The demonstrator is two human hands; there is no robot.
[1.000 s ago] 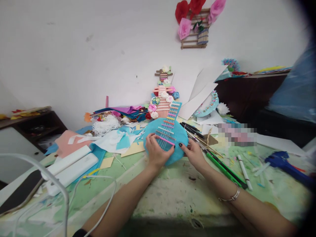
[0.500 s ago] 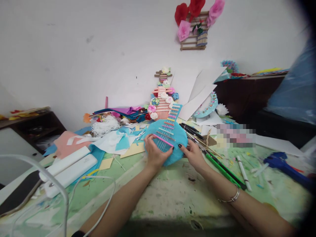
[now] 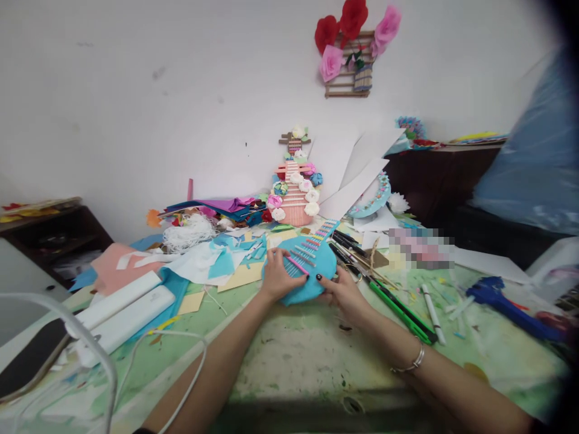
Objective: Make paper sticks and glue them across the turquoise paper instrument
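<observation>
Blue lute (image 3: 323, 259), one; left grip (image 3: 277, 280) pinches one pink stick (image 3: 297, 265), right grip (image 3: 346, 294) pinches the lute's edge; one glue gun (image 3: 507, 305) lies right.

The blue craft lute (image 3: 324, 262) has a smooth, matt face, cloth or paper, which of the two I cannot tell. Crinkled, matt paper roses (image 3: 353, 19) sit on a dull wooden lattice (image 3: 339, 94). The bracelet (image 3: 418, 361) shines like polished metal, the glue gun (image 3: 491, 293) is smooth plastic, the bag (image 3: 527, 166) glossy, wrinkled film, and the tabletop (image 3: 289, 361) dull and paint-stained.
</observation>
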